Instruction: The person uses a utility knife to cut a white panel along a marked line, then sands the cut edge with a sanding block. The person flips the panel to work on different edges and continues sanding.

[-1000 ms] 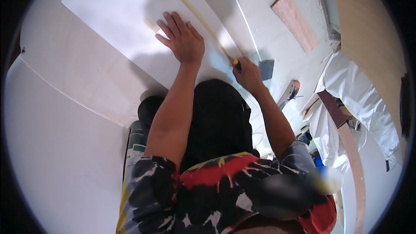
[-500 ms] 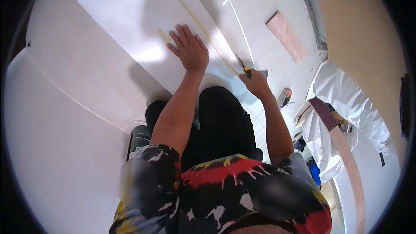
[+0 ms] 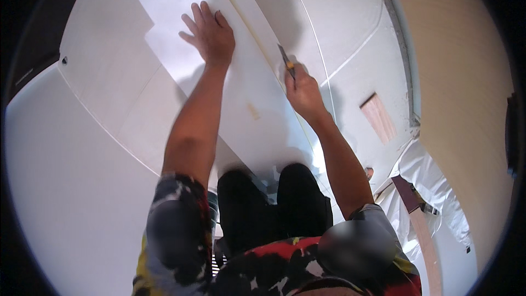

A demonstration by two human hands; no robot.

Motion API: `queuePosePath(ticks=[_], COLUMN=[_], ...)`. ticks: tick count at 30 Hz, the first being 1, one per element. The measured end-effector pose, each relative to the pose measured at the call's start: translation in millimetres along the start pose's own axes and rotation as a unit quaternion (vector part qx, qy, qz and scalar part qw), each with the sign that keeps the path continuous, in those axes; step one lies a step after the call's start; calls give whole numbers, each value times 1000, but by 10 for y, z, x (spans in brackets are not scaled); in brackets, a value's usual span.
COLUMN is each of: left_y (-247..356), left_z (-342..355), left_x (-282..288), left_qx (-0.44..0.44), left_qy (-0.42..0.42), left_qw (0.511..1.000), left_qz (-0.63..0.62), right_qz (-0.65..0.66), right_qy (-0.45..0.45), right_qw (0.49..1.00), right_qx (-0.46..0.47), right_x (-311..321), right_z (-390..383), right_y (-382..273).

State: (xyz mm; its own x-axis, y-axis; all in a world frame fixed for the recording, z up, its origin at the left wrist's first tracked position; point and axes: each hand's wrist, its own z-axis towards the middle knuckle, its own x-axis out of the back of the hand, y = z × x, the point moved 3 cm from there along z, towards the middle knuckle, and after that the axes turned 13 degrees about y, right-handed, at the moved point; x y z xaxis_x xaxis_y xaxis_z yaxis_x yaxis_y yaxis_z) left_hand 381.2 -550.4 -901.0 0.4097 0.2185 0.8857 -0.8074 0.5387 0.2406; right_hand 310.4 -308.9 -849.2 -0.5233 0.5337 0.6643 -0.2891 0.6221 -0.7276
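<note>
A long white board (image 3: 246,137) with a notched left edge lies on the pale tiled floor (image 3: 356,38), a narrow yellowish strip (image 3: 244,17) running lengthwise along it. My left hand (image 3: 212,37) rests on the board's upper part, fingers spread, just left of that strip. Gripped in my right hand (image 3: 301,89) is a utility knife (image 3: 289,63) with a yellow and dark handle, its blade pointing up and away from me beside the strip. A small pale smudge or piece (image 3: 253,111), too faint to name, shows on the board between my forearms.
A short wooden offcut (image 3: 378,118) lies right of my right arm. White plastic sheeting (image 3: 438,192) and a long plank (image 3: 424,241) are at the lower right. A tan panel (image 3: 460,77) borders the right, a white surface (image 3: 76,175) the left. My dark-clad knees are below the board.
Both hands have moved farther up along the board. The knife, mostly hidden earlier, now shows with its blade pointing forward. The view has shifted, with my knees lower in it.
</note>
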Motion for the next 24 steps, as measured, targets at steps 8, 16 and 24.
queuePosePath(ticks=[8,16,24], left_y=[-33,-38,0], left_z=[21,6,33], left_x=[-114,-101,-78], left_qx=[45,71,63], left_qy=[-103,-157,-142], left_qw=[993,985,988], left_qz=[36,27,-11], right_qz=[-63,-112,-110], right_qy=[-24,-73,-52], right_qw=[997,990,986], right_qx=[49,54,114], right_x=[-989,-1135,-1171], right_z=[1562,1899,1997], right_y=[-832,-1012,-974])
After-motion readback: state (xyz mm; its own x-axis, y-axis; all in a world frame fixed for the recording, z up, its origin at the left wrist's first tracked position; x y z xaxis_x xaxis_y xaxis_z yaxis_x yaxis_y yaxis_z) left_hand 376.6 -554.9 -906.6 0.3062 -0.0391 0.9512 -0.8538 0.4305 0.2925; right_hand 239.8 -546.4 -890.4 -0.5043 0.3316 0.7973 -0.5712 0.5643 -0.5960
